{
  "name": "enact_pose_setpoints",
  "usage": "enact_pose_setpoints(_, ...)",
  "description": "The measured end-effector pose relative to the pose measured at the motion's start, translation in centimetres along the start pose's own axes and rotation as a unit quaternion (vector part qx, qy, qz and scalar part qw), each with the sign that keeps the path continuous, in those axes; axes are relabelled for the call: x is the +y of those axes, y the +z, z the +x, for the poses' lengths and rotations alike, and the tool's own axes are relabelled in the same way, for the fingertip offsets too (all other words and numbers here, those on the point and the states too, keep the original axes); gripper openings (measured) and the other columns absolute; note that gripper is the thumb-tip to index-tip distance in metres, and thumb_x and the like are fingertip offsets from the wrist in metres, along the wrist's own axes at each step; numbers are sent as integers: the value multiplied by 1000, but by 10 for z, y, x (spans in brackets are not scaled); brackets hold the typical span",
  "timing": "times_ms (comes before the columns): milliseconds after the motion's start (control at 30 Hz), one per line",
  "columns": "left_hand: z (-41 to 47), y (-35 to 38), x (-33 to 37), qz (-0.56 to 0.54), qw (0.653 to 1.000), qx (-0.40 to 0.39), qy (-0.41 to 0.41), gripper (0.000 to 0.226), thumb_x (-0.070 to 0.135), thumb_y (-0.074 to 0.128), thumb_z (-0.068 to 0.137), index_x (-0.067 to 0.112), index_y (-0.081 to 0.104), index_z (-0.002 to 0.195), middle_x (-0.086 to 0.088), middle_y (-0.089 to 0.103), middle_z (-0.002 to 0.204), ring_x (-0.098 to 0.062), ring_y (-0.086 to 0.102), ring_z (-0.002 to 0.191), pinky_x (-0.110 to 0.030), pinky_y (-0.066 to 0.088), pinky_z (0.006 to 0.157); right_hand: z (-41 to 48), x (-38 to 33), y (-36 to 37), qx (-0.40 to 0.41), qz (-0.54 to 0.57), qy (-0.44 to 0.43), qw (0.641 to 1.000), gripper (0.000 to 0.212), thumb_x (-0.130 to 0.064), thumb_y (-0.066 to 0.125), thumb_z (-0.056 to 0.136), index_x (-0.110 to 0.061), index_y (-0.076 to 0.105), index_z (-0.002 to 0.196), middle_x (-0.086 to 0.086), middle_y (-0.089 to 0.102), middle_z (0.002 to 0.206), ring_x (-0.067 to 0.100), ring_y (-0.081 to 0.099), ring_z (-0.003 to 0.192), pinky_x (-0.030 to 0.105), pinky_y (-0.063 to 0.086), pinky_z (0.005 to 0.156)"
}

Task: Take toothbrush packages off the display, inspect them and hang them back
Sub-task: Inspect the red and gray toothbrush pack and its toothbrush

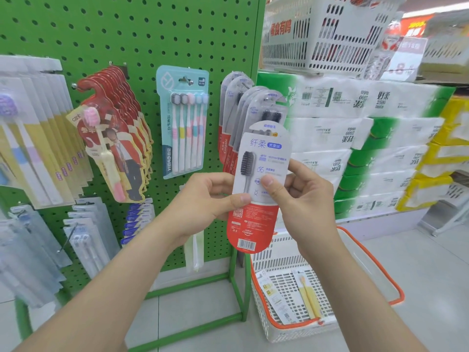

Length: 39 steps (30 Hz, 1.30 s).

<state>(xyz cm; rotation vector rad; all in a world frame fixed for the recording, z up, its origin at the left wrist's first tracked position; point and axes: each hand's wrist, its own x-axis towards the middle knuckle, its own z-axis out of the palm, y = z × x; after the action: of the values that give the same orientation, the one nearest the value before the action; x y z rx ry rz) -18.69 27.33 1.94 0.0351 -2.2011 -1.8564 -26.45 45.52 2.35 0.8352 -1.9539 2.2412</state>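
Both thumbs press the front of the package (261, 184), fingers curled behind it. The left hand (205, 196) pinches its left edge, the right hand (302, 199) its right. It stands upright before the pegboard (142, 34), above the basket (284, 329), forearms reaching forward.

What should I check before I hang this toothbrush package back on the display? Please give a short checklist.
1. Grip: left hand and right hand both pinch the Colgate package: ok.
2. Printed side faces the camera, text readable: ok.
3. Matching row of packages hangs just behind it on the pegboard: ok.
4. Hook tip of that row free: cannot tell, the packages hide it.
5. Hang hole of the held package intact: cannot tell.
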Motion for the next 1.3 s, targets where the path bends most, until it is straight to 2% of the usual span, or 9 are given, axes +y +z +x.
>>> enact_pose_setpoints(167,-1,0,3,-19,1000,7,-15,23,26,69,102,14,77,119,-4,82,110,-24,79,103,-46,65,90,1,1,-3,-13,-3,7,1000,33,-7,79,94,-21,74,123,6,82,89,24,80,85,35,66,76)
enact_pose_setpoints(300,2,1,7,-90,993,75,4,26,21,73,99,11,71,124,-4,81,114,-23,78,106,-39,66,83,0,4,-4,-74,-42,36,996,39,-7,80,93,-19,72,129,7,81,84,26,80,83,39,65,77)
enact_pose_setpoints(433,4,2,6,-116,988,105,-9,25,24,73,99,11,72,119,-4,82,111,-23,78,104,-38,66,79,0,7,-5,-117,-65,83,987,41,-10,83,91,-19,70,129,12,79,83,33,80,84,52,65,83)
enact_pose_setpoints(533,4,5,6,-155,980,115,-40,24,30,71,100,11,73,115,-6,82,110,-24,79,100,-38,65,79,0,6,-4,-140,-76,113,981,35,-12,82,93,-16,69,124,14,79,84,31,81,82,49,66,76)
enact_pose_setpoints(700,4,7,6,-239,961,98,-102,37,38,70,99,11,73,123,-7,81,114,-24,79,101,-35,64,78,-2,-2,-1,-115,-48,135,983,26,-30,70,102,-6,71,114,10,82,88,25,81,80,33,63,65)
enact_pose_setpoints(933,3,12,7,-261,954,90,-118,38,40,67,99,13,74,125,-7,81,115,-26,79,103,-40,64,81,-1,-1,-3,-111,-64,136,982,23,-24,70,103,-6,71,116,8,82,90,22,81,84,37,66,70)
enact_pose_setpoints(1067,2,15,9,-226,964,77,-113,36,38,68,100,13,75,124,-9,81,115,-28,79,105,-43,63,86,-1,-1,-1,-25,-50,111,992,14,-25,74,99,-12,77,103,4,82,86,18,79,80,29,62,64)
enact_pose_setpoints(1200,0,20,12,-214,966,67,-125,36,36,70,100,8,74,124,-14,81,111,-28,79,93,-40,67,76,2,0,-3,6,-64,66,996,14,-20,72,99,-20,81,88,2,79,82,10,68,70,26,56,59)
enact_pose_setpoints(1300,0,19,12,-206,968,58,-133,36,36,70,100,8,75,122,-13,81,110,-25,79,89,-37,67,74,2,0,-5,-1,-76,82,994,19,-16,70,98,-19,82,83,3,78,81,10,64,68,31,55,57)
